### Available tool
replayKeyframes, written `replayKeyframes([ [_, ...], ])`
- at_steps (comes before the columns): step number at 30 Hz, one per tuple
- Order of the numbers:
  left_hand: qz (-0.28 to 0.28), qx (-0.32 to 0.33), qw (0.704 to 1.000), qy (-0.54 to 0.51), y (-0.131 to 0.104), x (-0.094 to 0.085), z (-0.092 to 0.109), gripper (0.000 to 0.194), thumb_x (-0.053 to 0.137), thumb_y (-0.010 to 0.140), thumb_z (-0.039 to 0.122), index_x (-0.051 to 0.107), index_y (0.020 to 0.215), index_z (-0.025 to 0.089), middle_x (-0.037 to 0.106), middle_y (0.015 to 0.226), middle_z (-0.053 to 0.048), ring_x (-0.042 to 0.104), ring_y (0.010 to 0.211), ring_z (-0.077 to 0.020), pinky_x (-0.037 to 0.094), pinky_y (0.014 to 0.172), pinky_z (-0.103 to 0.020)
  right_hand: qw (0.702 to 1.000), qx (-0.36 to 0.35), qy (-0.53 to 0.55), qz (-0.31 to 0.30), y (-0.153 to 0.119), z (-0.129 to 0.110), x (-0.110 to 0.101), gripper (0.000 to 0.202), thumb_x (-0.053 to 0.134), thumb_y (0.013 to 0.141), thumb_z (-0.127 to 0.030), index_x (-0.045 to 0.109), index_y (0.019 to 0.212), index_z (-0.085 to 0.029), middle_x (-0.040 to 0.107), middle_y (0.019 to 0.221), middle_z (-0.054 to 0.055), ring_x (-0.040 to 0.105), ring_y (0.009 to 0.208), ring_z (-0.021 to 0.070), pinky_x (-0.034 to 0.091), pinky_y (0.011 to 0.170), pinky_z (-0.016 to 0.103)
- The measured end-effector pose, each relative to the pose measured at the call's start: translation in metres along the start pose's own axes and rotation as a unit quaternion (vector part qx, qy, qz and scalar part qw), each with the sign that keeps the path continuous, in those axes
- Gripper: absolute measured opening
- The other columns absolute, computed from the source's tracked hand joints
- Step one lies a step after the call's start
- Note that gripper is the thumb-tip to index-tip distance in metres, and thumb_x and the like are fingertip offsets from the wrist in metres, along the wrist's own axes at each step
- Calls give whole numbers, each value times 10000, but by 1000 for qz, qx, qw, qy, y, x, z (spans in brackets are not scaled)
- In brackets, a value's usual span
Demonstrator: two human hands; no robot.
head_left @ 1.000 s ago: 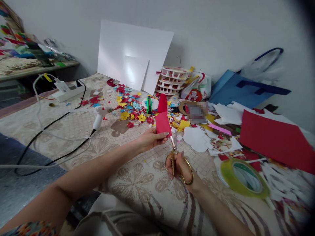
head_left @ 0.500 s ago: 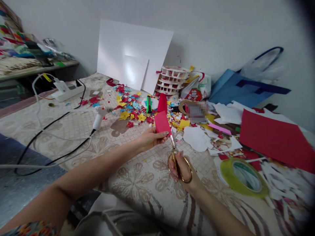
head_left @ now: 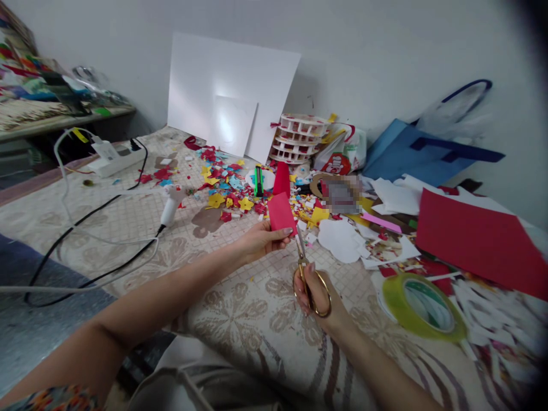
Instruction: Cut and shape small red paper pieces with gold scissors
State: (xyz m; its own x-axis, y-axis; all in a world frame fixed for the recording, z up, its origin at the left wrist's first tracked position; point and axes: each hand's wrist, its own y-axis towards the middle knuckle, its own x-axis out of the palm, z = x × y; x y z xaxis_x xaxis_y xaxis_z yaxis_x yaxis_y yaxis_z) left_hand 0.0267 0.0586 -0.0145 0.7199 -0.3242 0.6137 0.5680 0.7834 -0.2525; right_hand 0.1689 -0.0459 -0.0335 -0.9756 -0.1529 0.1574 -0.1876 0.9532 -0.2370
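Between the thumb and fingers of my left hand is a small red paper piece, held up over the cloth-covered table. My right hand has its fingers through the golden handles of a pair of scissors. The blades point up and away, at the lower right edge of the red paper, close to my left fingertips. Whether the blades touch the paper is hard to tell. Behind the held piece, a red strip lies among small coloured scraps.
A glue gun with its cable and a power strip lie left. A green cutter and a white tiered basket are behind. On the right are yellowish tape, a red sheet and a blue bag.
The scissors' handles look slightly closer together, and my right hand has shifted a little. My left hand holds the red paper almost as before.
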Motion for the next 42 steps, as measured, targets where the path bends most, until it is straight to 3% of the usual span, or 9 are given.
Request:
replayKeyframes([
  [12, -8, 8, 1000, 4, 4, -8, -2, 125, 705, 673, 101, 612, 752, 72, 621, 655, -26, 555, 537, -46, 445, 550, -159, 999, 3, -41, 21, 0, 1, -2, 530, 441, 754, -672, 412, 544, -187, 365, 364, -65, 314, 297, 51, 253, 303, 176],
  [31, -45, 2, 996, 71, 1, -5, -4, 236, 769, 599, 207, 607, 711, 78, 602, 591, -16, 539, 509, -55, 417, 524, -180, 996, 13, 70, -61, 4, 1, -6, 617, 303, 749, -751, 448, 576, -176, 390, 406, -53, 346, 315, 62, 275, 339, 196],
  [42, -47, 4, 996, 77, 1, -4, -5, 260, 775, 590, 224, 603, 716, 75, 605, 591, -16, 539, 506, -53, 417, 523, -178, 993, 21, 98, -57, 6, 1, -6, 611, 327, 736, -754, 420, 535, -184, 365, 371, -62, 309, 275, 56, 255, 297, 193],
])
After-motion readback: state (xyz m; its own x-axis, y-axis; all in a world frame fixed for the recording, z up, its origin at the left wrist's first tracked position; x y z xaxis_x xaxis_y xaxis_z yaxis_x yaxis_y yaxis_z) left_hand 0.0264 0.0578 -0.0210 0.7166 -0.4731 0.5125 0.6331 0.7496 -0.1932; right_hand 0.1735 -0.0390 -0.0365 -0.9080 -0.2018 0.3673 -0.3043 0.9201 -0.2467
